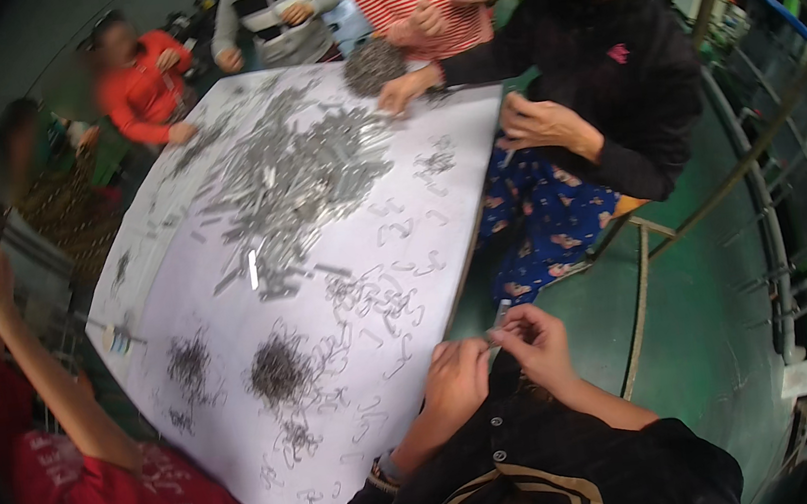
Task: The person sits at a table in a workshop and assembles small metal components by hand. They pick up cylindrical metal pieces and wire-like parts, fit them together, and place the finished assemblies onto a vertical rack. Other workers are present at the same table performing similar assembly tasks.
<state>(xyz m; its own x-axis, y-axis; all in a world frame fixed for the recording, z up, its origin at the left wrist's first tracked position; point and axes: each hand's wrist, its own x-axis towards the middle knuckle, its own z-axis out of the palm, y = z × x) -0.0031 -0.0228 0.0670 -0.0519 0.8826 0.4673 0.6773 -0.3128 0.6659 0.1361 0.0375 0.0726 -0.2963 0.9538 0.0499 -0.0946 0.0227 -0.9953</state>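
Note:
Just past the table's near right edge, my left hand (455, 383) and my right hand (540, 344) meet in front of my body. Between their closed fingertips is a small grey strip (504, 310), its upper end poking out above the right fingers. Most of the strip is covered by the fingers, and anything smaller there is too tiny to make out. On the white table (199, 307) lies a large heap of similar grey strips (313, 167). Closer to me are a pile of thin dark bent wire pieces (280, 370) and many scattered ones.
A co-worker in black (594, 77) sits at the right, one hand reaching onto the table. Others stand along the far side, near a round bundle of wire pieces (375, 66). Someone in red (100, 491) is at the left. A metal stool frame (642, 293) stands right.

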